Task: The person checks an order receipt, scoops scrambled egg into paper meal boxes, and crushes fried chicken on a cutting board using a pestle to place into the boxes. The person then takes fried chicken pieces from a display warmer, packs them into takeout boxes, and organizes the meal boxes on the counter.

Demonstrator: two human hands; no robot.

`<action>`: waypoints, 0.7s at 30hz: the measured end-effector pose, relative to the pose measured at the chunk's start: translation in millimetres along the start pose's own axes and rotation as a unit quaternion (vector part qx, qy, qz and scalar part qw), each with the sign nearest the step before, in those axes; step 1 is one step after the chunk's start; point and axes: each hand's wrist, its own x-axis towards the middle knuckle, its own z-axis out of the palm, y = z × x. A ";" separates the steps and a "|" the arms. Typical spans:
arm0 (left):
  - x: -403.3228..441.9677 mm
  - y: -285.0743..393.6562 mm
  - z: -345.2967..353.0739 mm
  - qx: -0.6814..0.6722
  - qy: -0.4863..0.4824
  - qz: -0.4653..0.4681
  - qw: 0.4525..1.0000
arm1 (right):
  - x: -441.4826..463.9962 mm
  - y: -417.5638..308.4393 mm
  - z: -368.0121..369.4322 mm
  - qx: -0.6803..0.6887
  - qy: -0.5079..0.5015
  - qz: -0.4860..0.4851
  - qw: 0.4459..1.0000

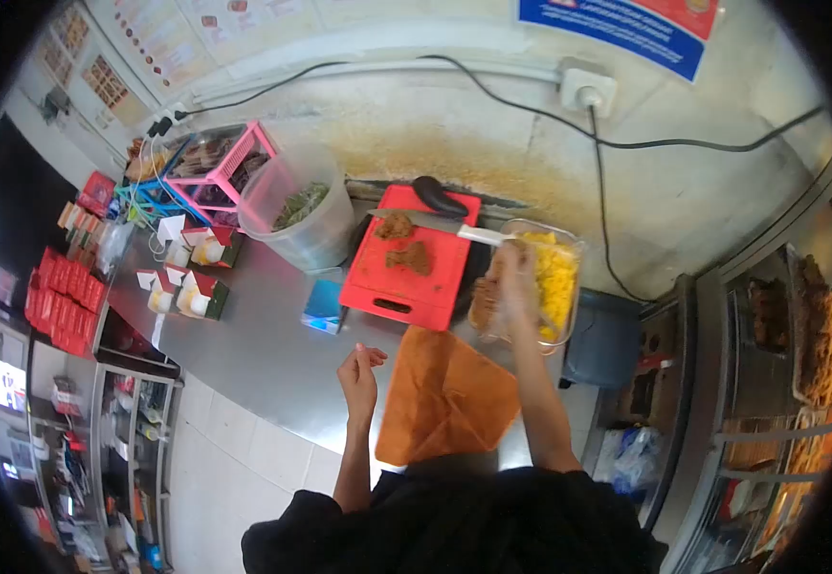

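My right hand [514, 279], blurred and apparently in a thin clear glove, is over a clear tray [576, 277] of yellow shredded food [556, 287] and brown cooked pieces [485, 304]. Its fingers look closed, but what they hold is hidden. My left hand [359, 376] hangs over the front edge of the counter with loosely bent fingers, holding nothing. Left of the tray lies a red cutting board [425, 287] with two brown pieces of food [409, 256] on it. A knife with a white handle [481, 235] rests across the board's far part.
An orange cloth [444, 397] lies at the near edge. Left of the board are a small blue box [323, 306], a translucent bucket [315, 230] with green leaves, and several open food boxes [196, 297]. A dark eggplant-shaped object [438, 197] lies behind the board; a grey bin [602, 337] stands right.
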 end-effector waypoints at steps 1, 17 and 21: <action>9.5 -6.8 -16.7 -0.009 0.004 -0.007 1.000 | -21.2 -15.4 37.6 -0.012 0.024 0.072 0.997; 107.9 -80.6 -204.0 -0.013 0.104 -0.103 0.989 | 4.4 43.4 132.3 -0.272 -0.081 -0.054 0.957; 131.6 -81.9 -186.4 -0.011 0.060 -0.099 0.993 | 48.5 46.2 116.1 -0.426 -0.101 -0.293 0.850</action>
